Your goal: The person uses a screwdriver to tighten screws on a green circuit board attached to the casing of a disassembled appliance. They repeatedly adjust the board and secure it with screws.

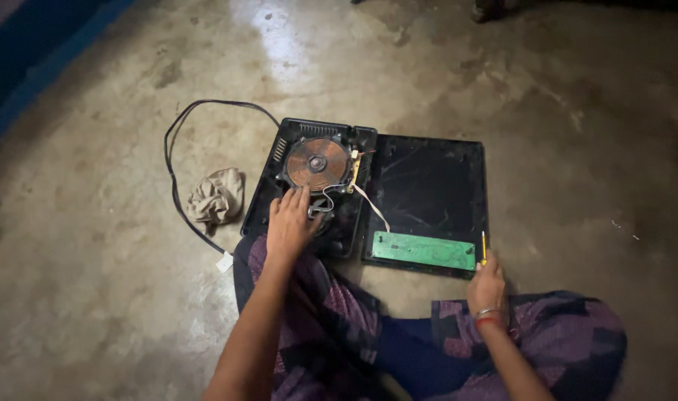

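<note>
Cooktop opened flat on a concrete floor

Hands work at an induction cooktop base [309, 186], a black plastic shell lying open at the centre of the view. A round copper coil [317, 163], ribbed in fine concentric rings, sits in its upper half. The left hand [290, 223] rests palm down at the coil's 6 o'clock edge, fingers spread slightly apart and laid over the wiring there, gripping nothing that can be seen. At the base's 3 o'clock lies the detached top panel [428, 189], a dark, glossy, square slab turned face down. A long green circuit board [423, 250] runs along the panel's near edge, tied to the base by a thin white ribbon cable [372, 208]. The right hand [487, 286], at the panel's 5 o'clock corner, has its fingers closed around a slim yellow-handled screwdriver [484, 247] held upright. At the base's 9 o'clock sits a crumpled beige rag [216, 197], looped by a black power cord [177, 148]. The floor [93, 297] is rough, stained, shiny concrete.
</note>
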